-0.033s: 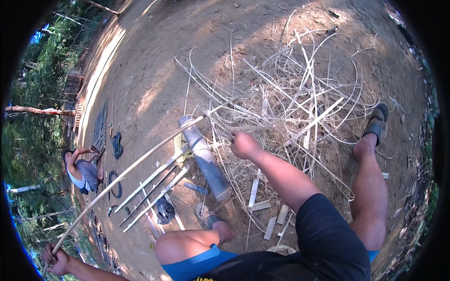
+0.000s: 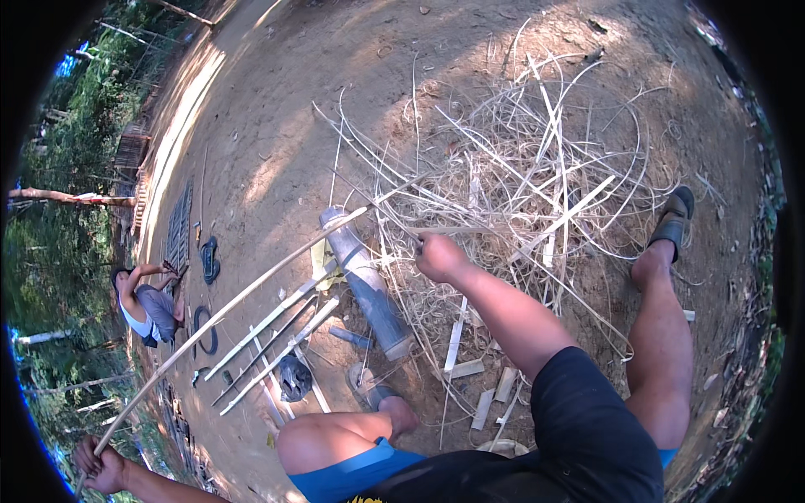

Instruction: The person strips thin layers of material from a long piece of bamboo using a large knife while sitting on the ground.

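Observation:
At the lower left, my left hand (image 2: 102, 468) is closed around one end of a long pale cane strip (image 2: 243, 293). The strip runs up and right, passing over the top of a thick log (image 2: 365, 281), to near the shavings. My right hand (image 2: 441, 257) is closed in the middle, at the edge of the pile of pale shavings (image 2: 503, 180). A slim knife-like tool (image 2: 375, 201) juts from it, thin and dark toward the upper left, close to the strip. Whether the blade touches the strip, I cannot tell.
Left of the log lie several split poles (image 2: 268, 327) and a black plastic bag (image 2: 294, 377). Short wood offcuts (image 2: 483, 408) lie near my feet. Another person (image 2: 151, 306) sits at the far left, near a tire (image 2: 205, 329) and a slatted panel (image 2: 179, 228).
My right hand has shifted very slightly to the right with the knife-like tool. My left hand stays in place on the cane strip.

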Tool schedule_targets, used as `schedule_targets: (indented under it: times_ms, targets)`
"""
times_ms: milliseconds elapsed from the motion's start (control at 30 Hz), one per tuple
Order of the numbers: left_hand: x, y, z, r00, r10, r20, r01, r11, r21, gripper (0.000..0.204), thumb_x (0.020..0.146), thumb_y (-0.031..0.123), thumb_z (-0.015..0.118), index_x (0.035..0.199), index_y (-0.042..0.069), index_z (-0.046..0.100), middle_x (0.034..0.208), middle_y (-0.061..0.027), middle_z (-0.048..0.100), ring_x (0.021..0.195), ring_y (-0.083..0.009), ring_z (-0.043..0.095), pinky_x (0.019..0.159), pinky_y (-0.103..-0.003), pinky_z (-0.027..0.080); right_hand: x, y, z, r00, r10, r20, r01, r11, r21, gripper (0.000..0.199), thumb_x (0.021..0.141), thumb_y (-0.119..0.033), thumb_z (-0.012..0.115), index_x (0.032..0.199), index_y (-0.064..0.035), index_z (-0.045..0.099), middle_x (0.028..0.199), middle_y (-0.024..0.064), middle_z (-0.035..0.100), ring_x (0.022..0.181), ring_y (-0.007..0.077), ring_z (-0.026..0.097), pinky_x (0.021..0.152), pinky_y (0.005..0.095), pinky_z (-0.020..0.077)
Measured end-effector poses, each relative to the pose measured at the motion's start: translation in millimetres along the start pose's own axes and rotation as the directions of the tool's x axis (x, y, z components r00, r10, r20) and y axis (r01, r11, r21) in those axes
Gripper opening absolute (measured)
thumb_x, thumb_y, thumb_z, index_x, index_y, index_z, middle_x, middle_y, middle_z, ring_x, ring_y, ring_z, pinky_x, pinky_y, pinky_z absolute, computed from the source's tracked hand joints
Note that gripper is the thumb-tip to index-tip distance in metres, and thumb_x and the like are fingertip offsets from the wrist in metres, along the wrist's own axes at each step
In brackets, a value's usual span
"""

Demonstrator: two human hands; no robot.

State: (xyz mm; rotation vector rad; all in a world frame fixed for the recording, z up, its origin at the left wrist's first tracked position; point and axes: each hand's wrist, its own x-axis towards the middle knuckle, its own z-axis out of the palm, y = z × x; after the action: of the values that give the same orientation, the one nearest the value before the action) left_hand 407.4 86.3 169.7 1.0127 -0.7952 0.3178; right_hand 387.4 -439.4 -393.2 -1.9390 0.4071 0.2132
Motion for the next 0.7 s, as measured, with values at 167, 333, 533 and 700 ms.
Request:
schedule_targets:
  times_ms: [167,333,533,700]
  targets:
    - [-0.1,25.1,-27.9,0.994,0.067,-0.087,-0.062,0.996,0.066,0.075,0.087,0.082,0.017,0.055,0.016,0.030,0.047,0.0018,0.031,0.041,-0.0108,0.029,0.048,-0.028,0.029,-53.9,-82.2,3.4,0.963,-0.222,0.151,0.232,0.972,-0.050,0.025,0.086,-0.013,0.057,0.110,-0.0079,0.063,0.097,0.0204,0.068,0.091,0.0373,0.066,0.085,0.0487,0.0508]
    - [6.4,23.8,-33.1,0.999,0.007,0.039,-0.006,1.000,-0.025,0.074,0.088,0.081,0.019,0.056,0.016,0.031,0.046,0.0025,0.030,0.040,-0.0103,0.028,0.051,-0.030,0.030,-6.6,8.0,26.4,0.993,0.118,-0.030,-0.111,0.978,0.176,0.030,0.082,-0.013,0.060,0.111,-0.0052,0.062,0.098,0.0218,0.068,0.093,0.0390,0.066,0.085,0.0483,0.0508]
    - [-0.3,18.9,-24.8,1.000,0.006,-0.013,-0.006,0.999,0.040,0.074,0.089,0.081,0.017,0.057,0.016,0.032,0.046,0.0024,0.032,0.037,-0.0100,0.026,0.049,-0.027,0.030,-28.4,-30.6,4.8,0.998,-0.056,0.039,0.056,0.998,0.006,0.027,0.082,-0.011,0.059,0.108,-0.0046,0.063,0.102,0.0217,0.068,0.096,0.0393,0.065,0.088,0.0475,0.0506]
    - [7.9,6.9,-27.6,0.998,-0.044,-0.049,0.045,0.999,0.005,0.072,0.091,0.077,0.019,0.059,0.015,0.036,0.047,0.0025,0.033,0.038,-0.0101,0.029,0.046,-0.026,0.030,-2.7,27.7,9.0,0.992,0.113,-0.056,-0.110,0.992,0.064,0.025,0.081,-0.012,0.060,0.105,-0.0054,0.063,0.099,0.0219,0.068,0.094,0.0405,0.065,0.084,0.0465,0.0513]
